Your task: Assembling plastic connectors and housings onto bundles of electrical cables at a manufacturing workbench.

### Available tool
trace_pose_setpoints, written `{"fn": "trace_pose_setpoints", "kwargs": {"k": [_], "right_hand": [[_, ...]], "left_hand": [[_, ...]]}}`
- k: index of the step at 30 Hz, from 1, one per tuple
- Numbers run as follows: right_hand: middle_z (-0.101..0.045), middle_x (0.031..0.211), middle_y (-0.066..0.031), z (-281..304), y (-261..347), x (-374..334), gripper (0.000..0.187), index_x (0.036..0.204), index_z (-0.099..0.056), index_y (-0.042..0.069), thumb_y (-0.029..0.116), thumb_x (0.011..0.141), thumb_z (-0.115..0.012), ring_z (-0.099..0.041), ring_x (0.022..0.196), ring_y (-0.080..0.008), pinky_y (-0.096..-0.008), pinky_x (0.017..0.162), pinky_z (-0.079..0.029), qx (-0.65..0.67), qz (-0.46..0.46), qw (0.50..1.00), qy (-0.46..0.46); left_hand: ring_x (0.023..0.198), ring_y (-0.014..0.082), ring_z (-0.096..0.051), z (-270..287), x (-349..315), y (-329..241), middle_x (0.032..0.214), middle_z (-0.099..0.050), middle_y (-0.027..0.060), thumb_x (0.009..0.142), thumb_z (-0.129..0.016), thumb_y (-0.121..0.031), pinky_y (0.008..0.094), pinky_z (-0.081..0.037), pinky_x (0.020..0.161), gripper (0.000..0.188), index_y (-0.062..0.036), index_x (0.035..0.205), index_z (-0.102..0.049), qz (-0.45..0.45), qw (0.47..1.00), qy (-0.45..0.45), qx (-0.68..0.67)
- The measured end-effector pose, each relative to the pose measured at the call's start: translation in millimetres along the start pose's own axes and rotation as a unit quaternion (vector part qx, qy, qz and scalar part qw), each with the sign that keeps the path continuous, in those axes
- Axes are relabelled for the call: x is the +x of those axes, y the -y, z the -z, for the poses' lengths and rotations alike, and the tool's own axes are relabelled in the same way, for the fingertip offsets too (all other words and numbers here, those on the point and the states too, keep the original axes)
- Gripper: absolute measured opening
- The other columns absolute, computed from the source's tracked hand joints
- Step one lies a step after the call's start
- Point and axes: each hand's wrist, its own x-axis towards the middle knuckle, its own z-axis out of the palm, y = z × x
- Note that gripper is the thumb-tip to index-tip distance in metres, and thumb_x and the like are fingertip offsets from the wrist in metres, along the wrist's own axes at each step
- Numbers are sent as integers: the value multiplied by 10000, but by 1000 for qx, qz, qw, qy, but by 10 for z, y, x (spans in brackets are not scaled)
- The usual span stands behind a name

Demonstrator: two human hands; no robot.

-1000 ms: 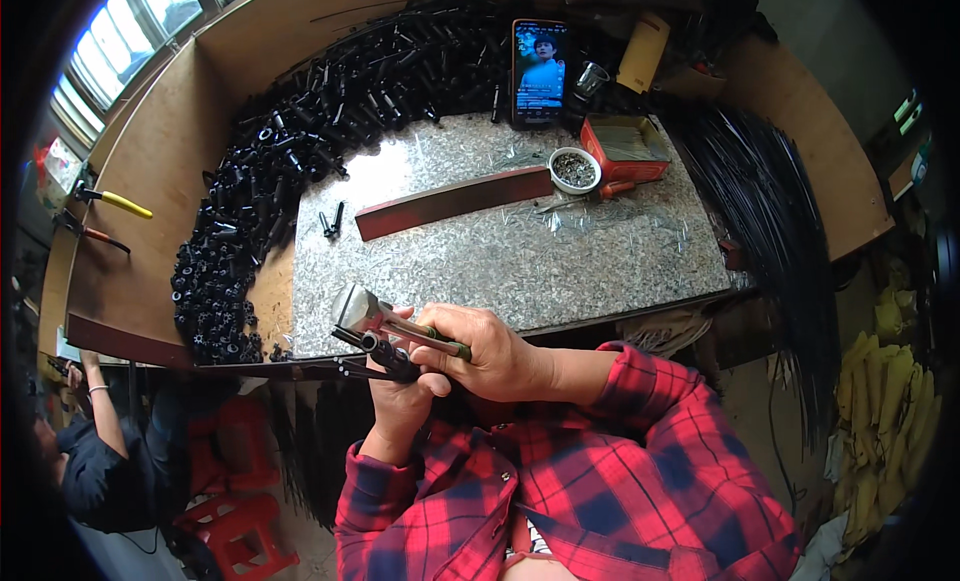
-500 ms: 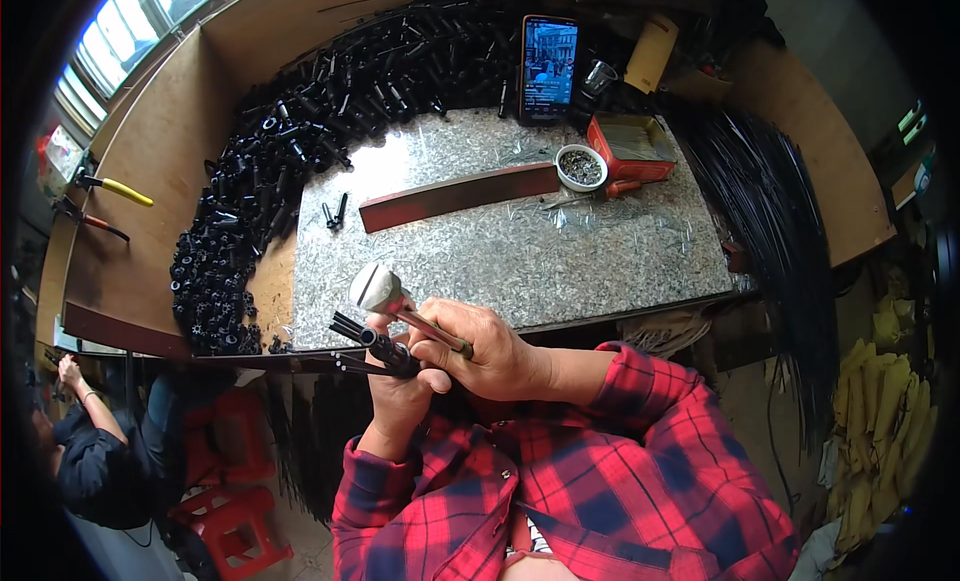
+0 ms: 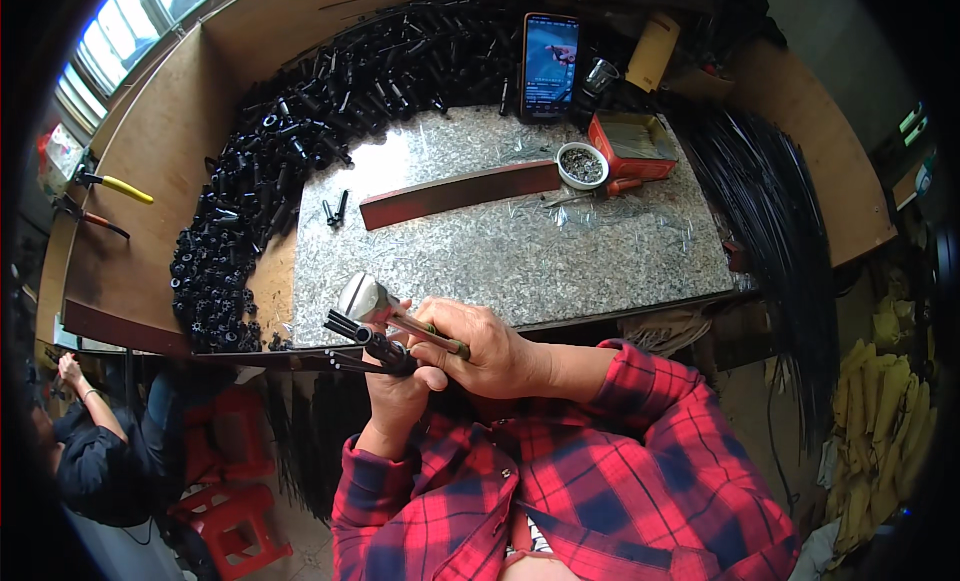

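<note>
Close together, my two hands meet just off the near edge of the stone board. My right hand (image 3: pixel 480 353) is closed round the handles of a pair of pincers (image 3: pixel 366 299) with a rounded, pale metal head split by a dark slit. In my left hand (image 3: pixel 395 401) is a black tubular hub (image 3: pixel 385 349) with several thin black rods fanning out to the left. The hub's open end faces up, beside the pincers' handles. My right fingers hide part of the hub, so their contact with it is unclear.
Black tubular parts (image 3: pixel 290 141) are heaped along the left and back. A phone (image 3: pixel 549 66), a white bowl of small metal bits (image 3: pixel 582 167), a red box (image 3: pixel 630 141) and a dark red bar (image 3: pixel 460 194) occupy the board (image 3: pixel 480 251). Long black rods (image 3: pixel 760 181) hang off right. Another person (image 3: pixel 100 451) works at left.
The pincers' head has tipped slightly left and down, with its slit turned more steeply. The hub and rods have shifted a little left. The phone's picture has changed.
</note>
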Motion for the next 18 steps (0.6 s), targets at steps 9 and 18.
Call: {"fn": "trace_pose_setpoints", "kwargs": {"k": [9,18], "right_hand": [[-549,820,-155,61,4,43,189,889,-513,11,21,747,-639,-574,772,-344,-384,667,-466,-30,16,999,41],[-545,818,-183,158,25,164,152,863,-493,6,94,783,-587,-567,782,-389,-442,669,-463,-51,29,991,119]], "left_hand": [[902,113,-572,156,-4,4,989,-569,21,512,-857,-428,242,-460,807,979,-15,1255,-371,84,992,88,17],[878,114,-570,231,-35,97,1170,-478,45,543,-841,-426,263,-459,830,976,-13,1273,-344,66,994,87,6]]}}
